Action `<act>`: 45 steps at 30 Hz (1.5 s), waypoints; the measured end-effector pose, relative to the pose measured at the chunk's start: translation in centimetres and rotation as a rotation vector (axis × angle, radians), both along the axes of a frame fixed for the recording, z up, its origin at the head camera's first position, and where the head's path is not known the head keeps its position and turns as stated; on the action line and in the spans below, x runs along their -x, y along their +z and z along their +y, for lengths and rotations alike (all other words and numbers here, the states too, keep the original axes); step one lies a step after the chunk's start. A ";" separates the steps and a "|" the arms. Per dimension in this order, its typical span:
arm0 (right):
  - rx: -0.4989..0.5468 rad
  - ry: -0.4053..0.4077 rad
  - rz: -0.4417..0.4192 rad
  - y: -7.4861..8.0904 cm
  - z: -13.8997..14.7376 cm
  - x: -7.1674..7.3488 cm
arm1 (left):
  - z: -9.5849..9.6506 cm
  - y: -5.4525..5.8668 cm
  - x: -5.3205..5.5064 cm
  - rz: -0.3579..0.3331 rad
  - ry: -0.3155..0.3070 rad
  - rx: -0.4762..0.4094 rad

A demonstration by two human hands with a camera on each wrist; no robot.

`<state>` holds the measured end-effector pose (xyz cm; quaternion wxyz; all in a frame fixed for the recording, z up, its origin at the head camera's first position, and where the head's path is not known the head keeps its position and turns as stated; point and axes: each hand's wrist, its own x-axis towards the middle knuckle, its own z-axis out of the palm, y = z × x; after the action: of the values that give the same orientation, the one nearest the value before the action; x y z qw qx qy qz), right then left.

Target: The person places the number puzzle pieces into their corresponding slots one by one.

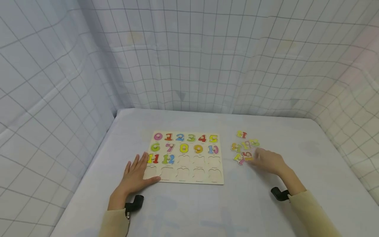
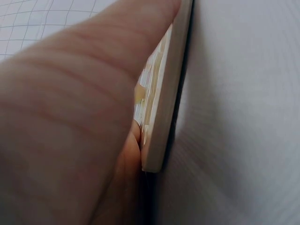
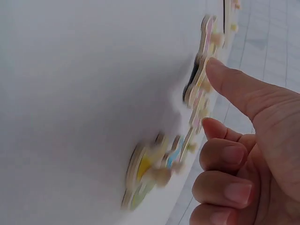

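My left hand [image 1: 134, 176] rests with spread fingers on the lower left corner of a wooden number puzzle board [image 1: 192, 181]. In the left wrist view its thumb [image 2: 89, 70] lies along the board's edge [image 2: 161, 112]. Pieces 0 to 12 sit in their recesses. To the right of the board, my right hand [image 1: 269, 160] is over a cluster of loose number pieces, beside a red-and-orange piece [image 1: 247, 154]. In the right wrist view, thumb [image 3: 234, 86] and forefinger stand apart near a knobbed piece [image 3: 196, 79], the other fingers curled; nothing is visibly held.
Other loose pieces lie close together: a yellow-and-red one [image 1: 241, 134] at the back, an orange-and-green one [image 1: 236, 147] and a yellow-and-pink one [image 1: 239, 159]. The white table [image 1: 189, 210] is enclosed by grid-patterned curtains [image 1: 189, 65].
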<state>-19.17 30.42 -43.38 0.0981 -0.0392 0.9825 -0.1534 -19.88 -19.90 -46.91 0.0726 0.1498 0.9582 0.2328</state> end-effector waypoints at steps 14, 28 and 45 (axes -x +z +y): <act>-0.002 -0.005 -0.048 -0.6 4.3 -2.5 | 0.0 -0.1 0.1 -0.008 0.008 0.013; -0.017 0.012 0.132 -0.3 3.0 -2.9 | 0.2 0.5 0.0 -0.011 0.005 -0.001; 0.042 0.173 0.209 0.1 -15.3 1.5 | 0.0 -0.1 -0.2 0.017 0.005 -0.037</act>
<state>-20.71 15.09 -43.31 0.0071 -0.1414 0.9769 -0.1601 -19.73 -19.91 -47.05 0.0611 0.1506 0.9546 0.2495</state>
